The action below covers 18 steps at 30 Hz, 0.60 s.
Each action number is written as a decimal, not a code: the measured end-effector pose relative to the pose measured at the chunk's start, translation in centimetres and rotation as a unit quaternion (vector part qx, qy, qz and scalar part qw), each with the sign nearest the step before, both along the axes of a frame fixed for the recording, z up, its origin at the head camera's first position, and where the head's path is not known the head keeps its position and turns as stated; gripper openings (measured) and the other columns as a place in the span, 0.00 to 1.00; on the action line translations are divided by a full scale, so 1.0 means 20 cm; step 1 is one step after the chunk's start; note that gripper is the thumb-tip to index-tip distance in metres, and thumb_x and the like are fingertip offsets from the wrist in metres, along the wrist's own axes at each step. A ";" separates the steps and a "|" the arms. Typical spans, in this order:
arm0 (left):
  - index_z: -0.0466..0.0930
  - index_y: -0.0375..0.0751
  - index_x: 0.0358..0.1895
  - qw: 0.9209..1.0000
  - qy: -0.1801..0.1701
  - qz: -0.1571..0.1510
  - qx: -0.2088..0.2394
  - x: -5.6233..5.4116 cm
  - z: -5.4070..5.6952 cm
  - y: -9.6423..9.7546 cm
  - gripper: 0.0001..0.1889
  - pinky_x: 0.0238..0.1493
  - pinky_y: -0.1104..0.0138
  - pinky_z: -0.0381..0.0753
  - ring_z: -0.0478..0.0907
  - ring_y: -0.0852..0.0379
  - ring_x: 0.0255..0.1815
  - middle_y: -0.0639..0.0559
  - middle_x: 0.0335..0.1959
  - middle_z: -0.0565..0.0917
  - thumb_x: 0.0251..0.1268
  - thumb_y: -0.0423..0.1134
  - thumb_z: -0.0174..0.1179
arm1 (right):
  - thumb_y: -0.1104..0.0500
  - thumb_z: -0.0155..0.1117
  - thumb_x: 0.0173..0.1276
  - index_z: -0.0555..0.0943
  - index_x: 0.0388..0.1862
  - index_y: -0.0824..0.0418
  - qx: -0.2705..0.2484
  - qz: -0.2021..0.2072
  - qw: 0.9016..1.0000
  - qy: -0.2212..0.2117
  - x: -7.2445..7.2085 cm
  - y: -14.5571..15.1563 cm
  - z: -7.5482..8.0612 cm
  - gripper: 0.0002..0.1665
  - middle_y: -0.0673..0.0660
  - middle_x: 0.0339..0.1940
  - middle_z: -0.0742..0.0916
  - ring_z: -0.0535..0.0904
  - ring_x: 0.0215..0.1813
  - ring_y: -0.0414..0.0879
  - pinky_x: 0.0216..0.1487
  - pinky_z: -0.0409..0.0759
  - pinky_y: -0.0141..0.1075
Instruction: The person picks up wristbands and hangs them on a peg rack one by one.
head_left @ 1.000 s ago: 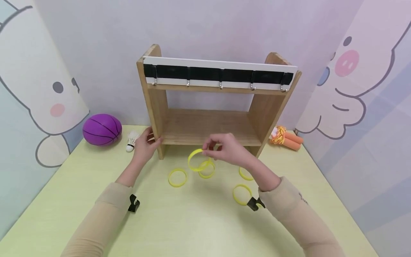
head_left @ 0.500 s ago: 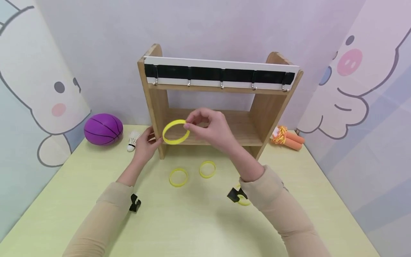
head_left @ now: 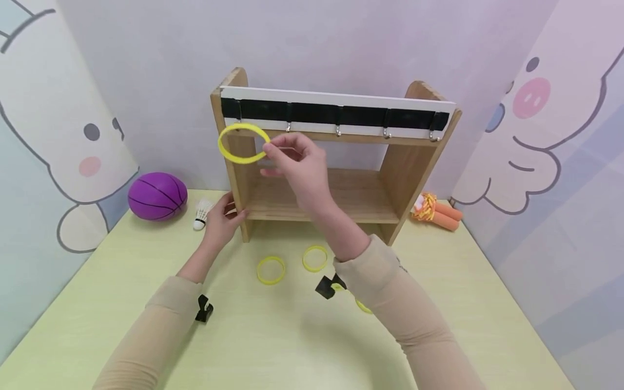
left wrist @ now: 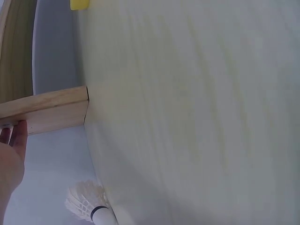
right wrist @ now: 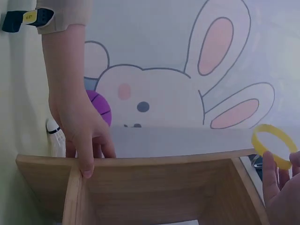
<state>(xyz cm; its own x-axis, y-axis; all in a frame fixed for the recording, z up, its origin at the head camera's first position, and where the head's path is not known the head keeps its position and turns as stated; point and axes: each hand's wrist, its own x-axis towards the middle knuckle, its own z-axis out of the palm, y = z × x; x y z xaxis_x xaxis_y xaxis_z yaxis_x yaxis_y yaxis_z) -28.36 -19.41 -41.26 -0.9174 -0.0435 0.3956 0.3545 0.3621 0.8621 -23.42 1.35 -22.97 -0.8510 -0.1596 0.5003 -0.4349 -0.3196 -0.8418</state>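
In the head view, my right hand [head_left: 302, 170] pinches a yellow ring [head_left: 244, 161] between thumb and fingers. The ring is raised in front of the left end of the hook strip [head_left: 312, 112], overlapping the leftmost hook; whether they touch I cannot tell. My left hand [head_left: 220, 223] grips the left side panel of the wooden shelf [head_left: 322, 192], thumb on the front edge and fingers round the outside, as the right wrist view also shows. Two yellow rings lie on the table before the shelf, a left one [head_left: 271, 283] and a middle one [head_left: 316, 270]. My right sleeve partly covers more yellow.
A purple ball [head_left: 157, 196] and a shuttlecock [head_left: 201, 214] lie left of the shelf. To its right is a bundle with orange foam handles [head_left: 441, 214]. Several metal hooks [head_left: 338, 130] hang along the strip. Walls with cartoon animals stand behind and at both sides.
My right hand has lifted the yellow ring up and leftward, from low over the table to the strip's left end. The left hand has stayed on the shelf's side panel.
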 end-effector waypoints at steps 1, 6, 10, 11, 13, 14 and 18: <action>0.64 0.34 0.66 1.000 0.000 0.001 -0.001 0.00 0.00 0.00 0.30 0.56 0.56 0.79 0.74 0.40 0.59 0.36 0.60 0.73 0.61 0.34 0.62 | 0.67 0.66 0.61 0.77 0.38 0.70 -0.016 0.000 1.000 -0.002 -0.01 -0.01 0.00 0.09 0.57 0.35 0.82 0.82 0.37 0.46 0.37 0.87 0.47; 0.65 0.34 0.65 1.000 0.007 0.000 -0.003 -0.01 -0.01 0.01 0.29 0.56 0.54 0.79 0.74 0.40 0.58 0.35 0.60 0.73 0.61 0.32 0.62 | 0.67 0.66 0.61 0.77 0.38 0.70 -0.059 -0.005 0.998 -0.021 -0.04 -0.08 -0.02 0.09 0.57 0.34 0.82 0.82 0.36 0.45 0.39 0.87 0.46; 0.65 0.34 0.65 1.000 0.011 -0.001 -0.003 -0.01 -0.01 0.00 0.29 0.55 0.54 0.79 0.74 0.41 0.58 0.36 0.59 0.73 0.60 0.32 0.62 | 0.66 0.66 0.61 0.77 0.38 0.70 -0.067 -0.012 0.997 -0.031 -0.07 -0.11 -0.06 0.09 0.57 0.35 0.82 0.82 0.37 0.46 0.40 0.87 0.46; 0.65 0.34 0.65 1.000 0.011 -0.001 -0.003 -0.01 -0.01 0.00 0.29 0.55 0.55 0.79 0.74 0.41 0.58 0.36 0.59 0.73 0.60 0.33 0.62 | 0.66 0.66 0.61 0.77 0.38 0.70 -0.066 -0.013 0.997 -0.033 -0.08 -0.12 -0.06 0.09 0.57 0.35 0.82 0.82 0.37 0.48 0.41 0.87 0.46; 0.65 0.34 0.66 1.000 0.008 -0.001 -0.004 -0.01 0.00 0.00 0.29 0.56 0.55 0.79 0.74 0.41 0.58 0.36 0.59 0.73 0.60 0.33 0.62 | 0.66 0.66 0.61 0.77 0.38 0.69 -0.065 -0.016 0.997 -0.037 -0.09 -0.12 -0.08 0.09 0.57 0.35 0.82 0.82 0.39 0.51 0.41 0.87 0.45; 0.65 0.34 0.66 1.000 0.006 0.000 -0.003 0.00 0.01 0.00 0.29 0.56 0.56 0.79 0.74 0.41 0.59 0.36 0.59 0.73 0.61 0.33 0.62 | 0.66 0.66 0.61 0.77 0.38 0.69 -0.065 -0.018 0.997 -0.038 -0.10 -0.12 -0.08 0.09 0.57 0.35 0.82 0.82 0.39 0.51 0.41 0.87 0.45; 0.64 0.29 0.65 1.000 0.002 -0.001 0.000 0.04 0.06 0.03 0.28 0.56 0.53 0.78 0.73 0.37 0.58 0.32 0.59 0.72 0.60 0.29 0.60 | 0.66 0.66 0.61 0.77 0.37 0.69 -0.062 -0.027 0.997 -0.039 -0.11 -0.12 -0.11 0.09 0.56 0.34 0.82 0.82 0.36 0.48 0.38 0.87 0.44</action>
